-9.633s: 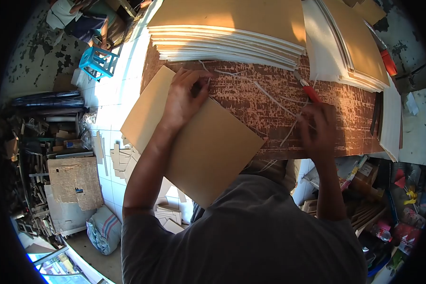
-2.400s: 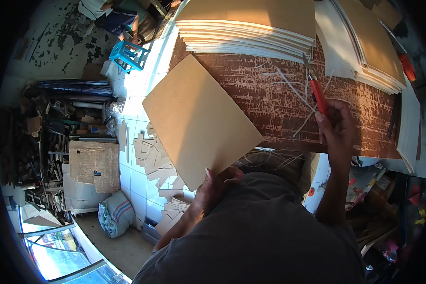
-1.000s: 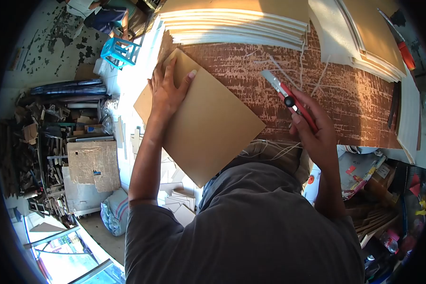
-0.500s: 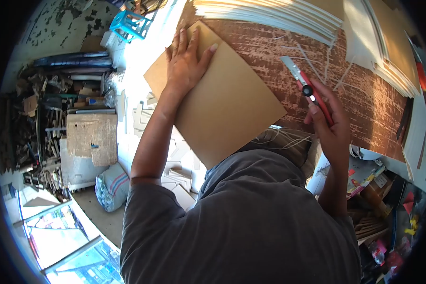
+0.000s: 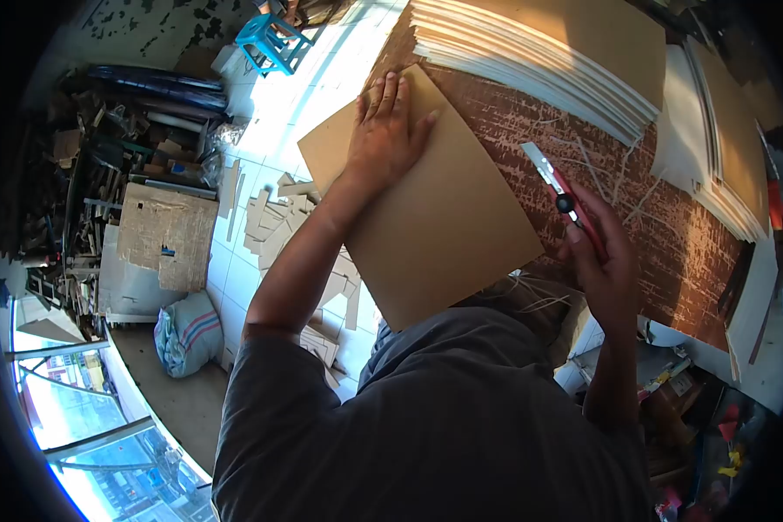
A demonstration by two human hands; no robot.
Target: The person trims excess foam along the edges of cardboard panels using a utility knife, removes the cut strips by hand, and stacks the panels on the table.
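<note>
A tan board lies over the left edge of the scratched brown table, one corner reaching down to my lap. My left hand rests flat on its upper left part, fingers and thumb apart. In my right hand is a red utility knife, its blade out and pointing up and left, to the right of the board and not touching it. Thin white strips lie on the table beyond the knife.
A stack of boards lies at the table's far side, and another stack at the right. Cardboard offcuts litter the floor at left. A blue stool stands farther back, near a person's partly visible legs.
My left hand has gone from the board's near edge to its upper left part. The knife has come off the table's far side toward the board. The whole view has turned and shifted.
</note>
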